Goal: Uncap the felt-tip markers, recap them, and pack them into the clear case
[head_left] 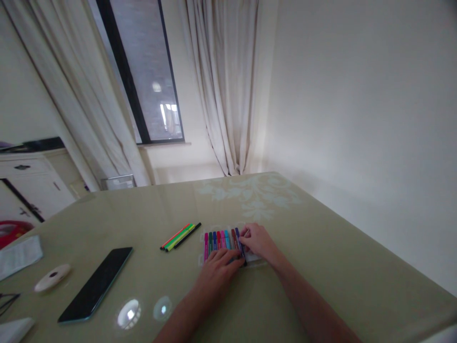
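A clear plastic case [200, 260] lies on the table with a row of colored markers [214, 240] side by side in it, among them pink, green, blue, red and brown ones. My left hand [222, 267] rests over the near ends of the row, its fingers stretched out and hiding part of the markers. At the right end of the row is a dark blue marker [237, 234]. The fingers of my right hand [259, 240] are pinched together on that marker, and the left fingertips touch its lower part. Left of the case several loose markers [180, 237] in orange, green, yellow and black lie together.
A black tablet or large phone [96, 286] lies on the table [150, 209] at the left. Beyond it are a white oval object [53, 277], a pale cloth or packet [19, 257] and a red object [14, 231]. A wall [357, 119] runs along the right side.
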Demonstrator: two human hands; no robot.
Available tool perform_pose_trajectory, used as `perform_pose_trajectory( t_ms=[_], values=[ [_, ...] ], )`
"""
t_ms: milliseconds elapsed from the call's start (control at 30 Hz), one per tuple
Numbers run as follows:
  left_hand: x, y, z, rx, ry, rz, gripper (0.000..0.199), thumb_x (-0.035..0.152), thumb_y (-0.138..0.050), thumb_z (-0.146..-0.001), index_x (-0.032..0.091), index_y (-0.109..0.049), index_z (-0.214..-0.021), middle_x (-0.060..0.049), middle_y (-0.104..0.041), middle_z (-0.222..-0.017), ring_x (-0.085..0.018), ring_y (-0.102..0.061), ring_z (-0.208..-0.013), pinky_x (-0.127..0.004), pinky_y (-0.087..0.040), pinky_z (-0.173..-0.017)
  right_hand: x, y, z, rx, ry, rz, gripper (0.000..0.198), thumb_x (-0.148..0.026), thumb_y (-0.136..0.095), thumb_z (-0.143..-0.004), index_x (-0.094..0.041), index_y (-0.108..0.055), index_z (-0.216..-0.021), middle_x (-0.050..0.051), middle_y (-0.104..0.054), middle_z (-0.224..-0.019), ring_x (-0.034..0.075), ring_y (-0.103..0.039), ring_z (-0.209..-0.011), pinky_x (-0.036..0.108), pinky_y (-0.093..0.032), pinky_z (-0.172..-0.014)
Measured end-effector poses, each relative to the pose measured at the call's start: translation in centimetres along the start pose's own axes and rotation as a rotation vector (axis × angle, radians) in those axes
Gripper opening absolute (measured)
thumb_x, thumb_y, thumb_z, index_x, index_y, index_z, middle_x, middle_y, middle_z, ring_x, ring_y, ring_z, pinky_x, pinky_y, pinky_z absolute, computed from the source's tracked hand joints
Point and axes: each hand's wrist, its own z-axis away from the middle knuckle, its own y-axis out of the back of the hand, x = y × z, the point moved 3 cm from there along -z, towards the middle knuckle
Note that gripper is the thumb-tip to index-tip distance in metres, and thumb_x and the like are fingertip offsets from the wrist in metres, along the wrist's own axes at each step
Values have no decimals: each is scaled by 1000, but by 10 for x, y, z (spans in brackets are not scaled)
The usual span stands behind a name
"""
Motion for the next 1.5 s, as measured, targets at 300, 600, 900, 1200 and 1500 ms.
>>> perform_pose_trajectory(
  t_ms=[300,600,900,1200,1500],
  values=[
    [0,-1,-2,-26,5,61,44,11,-51,-97,33,-62,-134,0,-66,-138,-22,-60,-124,-42,-47,-106,5,-4,-2,-67,-57,-36,11,-9,-66,-78,-19,-65,-74,-3,-63,-48,14,-60,-43,22,-41,-46],
    [-15,21,-2,154,164,210,32,27,-45,-103,26,-64,-129,-7,-70,-126,-22,-63,-116,-40,-51,-103,-2,0,1,-56,-36,17,9,-12,-65,-80,-18,-67,-75,-1,-68,-56,12,-61,-45,21,-42,-49],
    [-106,37,44,328,715,-356,25,24,-46,-94,22,-68,-104,-15,-68,-107,-33,-60,-102,-49,-50,-86,-6,6,-2,63,42,78,12,-18,-64,-83,-19,-69,-73,2,-72,-67,13,-62,-56,23,-40,-56],
    [-84,41,24,340,652,-183,23,30,-38,-103,22,-59,-96,-9,-71,-94,-27,-66,-90,-41,-51,-83,-23,-2,4,30,215,-47,13,-26,-65,-88,-18,-75,-84,4,-74,-77,16,-66,-72,25,-45,-67],
    [-34,35,11,551,375,88,20,36,-44,-103,24,-59,-104,-6,-69,-97,-23,-66,-91,-36,-54,-81,-35,-18,8,-118,183,-425,38,-53,-58,-92,-19,-71,-83,1,-70,-74,13,-60,-58,22,-43,-54]
  ],
)
